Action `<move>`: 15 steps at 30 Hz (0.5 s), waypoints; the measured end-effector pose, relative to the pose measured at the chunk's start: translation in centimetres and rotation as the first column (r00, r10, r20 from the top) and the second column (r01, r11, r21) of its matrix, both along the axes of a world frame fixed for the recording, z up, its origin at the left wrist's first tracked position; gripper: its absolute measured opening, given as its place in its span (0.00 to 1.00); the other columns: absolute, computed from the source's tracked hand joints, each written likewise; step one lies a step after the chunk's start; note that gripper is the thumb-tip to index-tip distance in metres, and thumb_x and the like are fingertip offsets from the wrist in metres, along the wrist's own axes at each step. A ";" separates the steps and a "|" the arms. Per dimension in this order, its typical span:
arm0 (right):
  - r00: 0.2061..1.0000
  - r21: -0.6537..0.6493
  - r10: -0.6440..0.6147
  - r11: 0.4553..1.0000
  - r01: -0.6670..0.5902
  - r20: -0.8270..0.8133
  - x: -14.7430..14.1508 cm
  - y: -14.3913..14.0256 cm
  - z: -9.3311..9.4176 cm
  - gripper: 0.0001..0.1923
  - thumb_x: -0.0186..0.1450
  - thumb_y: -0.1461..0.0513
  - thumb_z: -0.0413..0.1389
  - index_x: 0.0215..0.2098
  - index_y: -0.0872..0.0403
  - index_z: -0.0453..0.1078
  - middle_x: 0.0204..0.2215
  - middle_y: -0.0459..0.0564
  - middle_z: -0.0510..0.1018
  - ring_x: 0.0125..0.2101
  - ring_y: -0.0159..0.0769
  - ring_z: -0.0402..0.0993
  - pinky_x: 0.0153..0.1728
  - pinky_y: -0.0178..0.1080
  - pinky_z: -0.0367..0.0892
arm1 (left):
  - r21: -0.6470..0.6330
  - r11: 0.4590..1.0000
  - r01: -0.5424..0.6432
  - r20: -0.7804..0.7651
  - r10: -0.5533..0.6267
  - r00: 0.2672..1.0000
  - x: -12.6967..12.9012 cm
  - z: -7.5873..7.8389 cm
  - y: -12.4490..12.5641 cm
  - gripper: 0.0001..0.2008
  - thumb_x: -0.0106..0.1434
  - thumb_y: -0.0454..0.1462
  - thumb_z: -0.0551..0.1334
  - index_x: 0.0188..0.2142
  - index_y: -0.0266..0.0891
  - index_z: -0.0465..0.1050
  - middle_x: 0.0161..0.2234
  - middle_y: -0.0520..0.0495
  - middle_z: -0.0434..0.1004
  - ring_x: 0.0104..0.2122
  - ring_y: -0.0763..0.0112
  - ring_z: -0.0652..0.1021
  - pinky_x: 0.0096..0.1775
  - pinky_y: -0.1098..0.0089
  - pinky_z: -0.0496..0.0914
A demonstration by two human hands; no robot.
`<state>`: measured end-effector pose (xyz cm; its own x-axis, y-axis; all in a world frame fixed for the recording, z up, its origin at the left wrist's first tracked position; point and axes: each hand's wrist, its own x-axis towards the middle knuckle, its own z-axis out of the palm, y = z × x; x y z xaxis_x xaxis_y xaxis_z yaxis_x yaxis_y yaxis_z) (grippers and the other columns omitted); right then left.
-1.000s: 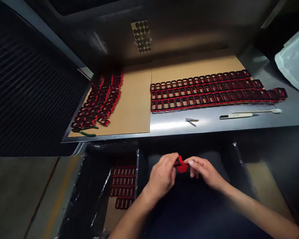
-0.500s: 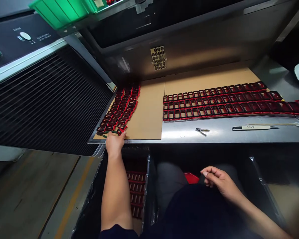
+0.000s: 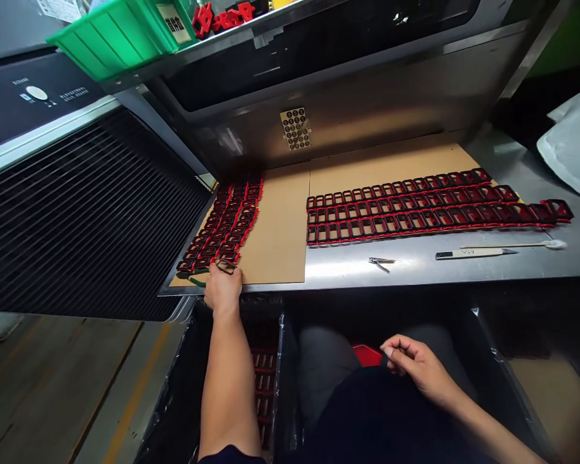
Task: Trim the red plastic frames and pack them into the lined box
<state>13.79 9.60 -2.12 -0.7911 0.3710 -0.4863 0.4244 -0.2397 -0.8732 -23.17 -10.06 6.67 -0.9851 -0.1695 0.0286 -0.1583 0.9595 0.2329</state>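
Observation:
At the near left corner of the bench, my left hand (image 3: 223, 287) is closed on a small black rectangular frame (image 3: 227, 265), thumb on its right side. Just beyond lie several slanting rows of red and black frames (image 3: 229, 222) on a tan board (image 3: 283, 238). Green-handled pliers (image 3: 196, 280) lie beside the hand, partly hidden by it. My right hand (image 3: 423, 368) hovers above my lap with its fingers curled and the thumb against the forefinger. Whatever is in that pinch, if anything, cannot be made out.
Three long rows of red and black frames (image 3: 391, 222) fill the right board. Nail clippers (image 3: 381, 263), a craft knife (image 3: 473, 254) and a thin swab-like stick (image 3: 512, 244) lie along the front metal edge. A black-lined bin (image 3: 280, 361) with frames stands below. A green bin (image 3: 120, 45) is above.
My left hand now has a black frame showing between its fingers, close to the end of the row. My right hand keeps nearly the same pose. The whole view has shifted slightly.

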 end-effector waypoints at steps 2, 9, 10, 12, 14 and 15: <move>1.000 -0.003 0.011 1.000 -0.011 0.001 0.1 0.0 -0.1 0.19 0.62 0.46 0.58 0.32 0.53 0.74 0.23 0.47 0.74 0.25 0.35 0.65 0.29 0.39 0.60 | -0.005 0.999 -0.034 0.001 0.034 0.999 -0.2 -0.1 0.1 0.27 0.66 0.49 0.61 0.59 0.37 0.64 0.53 0.38 0.74 0.50 0.55 0.77 0.52 0.49 0.71; 1.000 -0.014 -0.005 1.000 0.005 -0.017 -0.1 -0.5 0.3 0.18 0.61 0.47 0.59 0.31 0.54 0.74 0.22 0.46 0.74 0.24 0.33 0.66 0.29 0.37 0.61 | -0.003 0.998 -0.063 -0.048 0.063 0.997 -0.7 -0.1 -0.1 0.36 0.65 0.51 0.59 0.63 0.27 0.56 0.50 0.27 0.76 0.51 0.44 0.77 0.50 0.48 0.72; 1.000 -0.020 -0.006 1.000 0.005 -0.023 0.0 -0.6 0.3 0.18 0.61 0.48 0.59 0.31 0.55 0.73 0.22 0.46 0.74 0.24 0.33 0.67 0.28 0.36 0.61 | 0.000 0.998 -0.057 -0.053 0.057 0.997 -0.3 0.2 0.0 0.38 0.65 0.51 0.59 0.63 0.25 0.54 0.50 0.24 0.76 0.52 0.39 0.77 0.49 0.46 0.72; 0.999 -0.015 0.013 1.000 -0.014 -0.042 0.0 -0.3 0.7 0.17 0.62 0.49 0.59 0.31 0.55 0.73 0.23 0.46 0.75 0.24 0.32 0.67 0.28 0.35 0.61 | 0.011 0.999 -0.035 -0.051 0.036 0.998 1.1 0.9 0.3 0.38 0.64 0.52 0.57 0.63 0.24 0.55 0.51 0.21 0.75 0.52 0.34 0.76 0.48 0.43 0.72; 0.998 0.041 0.022 0.999 -0.019 -0.066 0.0 1.6 1.6 0.17 0.62 0.50 0.58 0.32 0.56 0.74 0.23 0.46 0.75 0.24 0.31 0.68 0.28 0.35 0.62 | 0.037 0.999 0.017 -0.043 -0.015 0.999 3.2 1.4 0.7 0.34 0.64 0.53 0.55 0.60 0.30 0.60 0.52 0.26 0.76 0.51 0.33 0.77 0.47 0.40 0.72; 0.997 0.110 0.007 0.994 0.001 -0.076 -0.1 3.4 2.3 0.17 0.62 0.50 0.58 0.34 0.57 0.75 0.23 0.46 0.75 0.24 0.32 0.69 0.28 0.35 0.63 | 0.046 0.998 0.051 -0.050 -0.049 0.998 4.5 1.3 0.9 0.31 0.64 0.53 0.53 0.58 0.34 0.64 0.52 0.29 0.76 0.51 0.34 0.77 0.48 0.39 0.71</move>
